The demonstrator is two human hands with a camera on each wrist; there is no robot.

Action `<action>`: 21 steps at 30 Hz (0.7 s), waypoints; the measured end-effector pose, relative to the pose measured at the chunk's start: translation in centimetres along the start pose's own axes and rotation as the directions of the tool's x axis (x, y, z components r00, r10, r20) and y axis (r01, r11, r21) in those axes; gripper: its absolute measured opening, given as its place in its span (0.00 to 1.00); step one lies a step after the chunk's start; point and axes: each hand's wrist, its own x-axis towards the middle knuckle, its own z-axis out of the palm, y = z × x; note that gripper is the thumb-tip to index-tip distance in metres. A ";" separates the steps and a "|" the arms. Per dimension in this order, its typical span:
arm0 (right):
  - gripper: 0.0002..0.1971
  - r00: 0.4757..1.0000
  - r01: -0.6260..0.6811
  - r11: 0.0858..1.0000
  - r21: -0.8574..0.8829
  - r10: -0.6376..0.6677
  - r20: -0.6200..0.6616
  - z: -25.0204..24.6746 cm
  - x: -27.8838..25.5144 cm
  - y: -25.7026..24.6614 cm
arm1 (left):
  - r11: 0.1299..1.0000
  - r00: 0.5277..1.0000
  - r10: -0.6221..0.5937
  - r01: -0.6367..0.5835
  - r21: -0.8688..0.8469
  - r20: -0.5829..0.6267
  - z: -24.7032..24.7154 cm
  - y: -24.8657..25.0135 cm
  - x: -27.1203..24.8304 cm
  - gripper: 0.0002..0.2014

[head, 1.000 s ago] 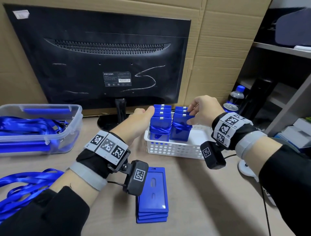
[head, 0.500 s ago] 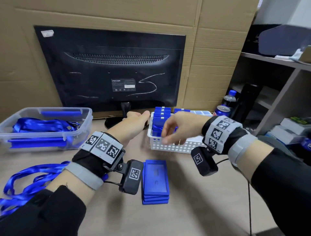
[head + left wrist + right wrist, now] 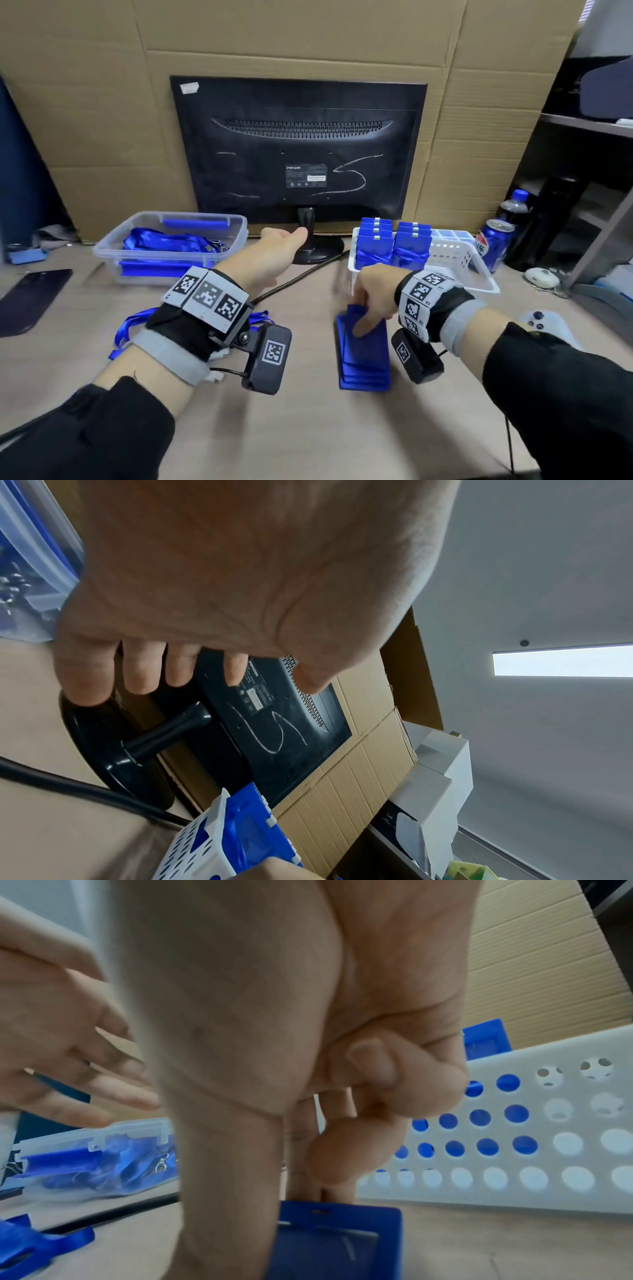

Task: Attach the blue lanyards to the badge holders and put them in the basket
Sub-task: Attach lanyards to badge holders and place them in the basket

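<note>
Right hand: my right hand (image 3: 373, 298) is down on the top holder of the stack (image 3: 364, 356), thumb laid on its face and fingers reaching over the far edge. In the right wrist view two fingers curl into the palm while the others point down to the holder's slotted end (image 3: 322, 1211). I judge a pinch is forming, not yet closed round it.

Left hand: my left hand (image 3: 270, 257) hangs relaxed and holding nothing, fingers straight, out toward the monitor foot (image 3: 317, 248).

Key relation: the stack lies directly beneath my right hand, its long axis running away from me, slotted end at the far side, just short of the basket (image 3: 459, 257). The right hand is far nearer to it; the left is well apart.

Lanyards: loose ones (image 3: 132, 325) lie under my left wrist, more in the clear tub (image 3: 171, 246). The left hand is the nearer for those.

Basket: two rows of finished holders (image 3: 392, 246) stand upright in its left end, the right end unfilled.

Change: a second ago my right hand was at the holders in the basket; half a second ago it was crossing the basket's front wall; now it is on the stack. The left has barely moved.

Next, as I judge: lift the top holder by its far end.
</note>
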 end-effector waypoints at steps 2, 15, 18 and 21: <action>0.20 0.999 0.004 0.998 0.055 -0.002 -0.039 -0.7 -0.2 0.3 | 1.000 0.999 -0.005 0.005 0.018 0.032 -0.3 -0.4 0.0 0.31; 0.08 0.880 0.462 0.692 0.555 -0.280 -0.384 -6.3 -0.7 -9.0 | 0.991 0.918 0.006 -0.058 0.120 0.396 -6.0 -3.5 -2.7 0.20; 0.13 0.901 0.418 0.686 0.595 -0.229 -0.368 -5.3 1.3 -11.8 | 0.996 0.959 -0.060 0.039 0.081 0.276 -9.1 -4.9 -3.4 0.12; 0.13 0.940 0.335 0.822 0.460 -0.327 -0.100 -3.4 2.8 -14.5 | 0.988 0.979 -0.143 0.133 0.079 0.143 -12.1 -6.3 -4.1 0.10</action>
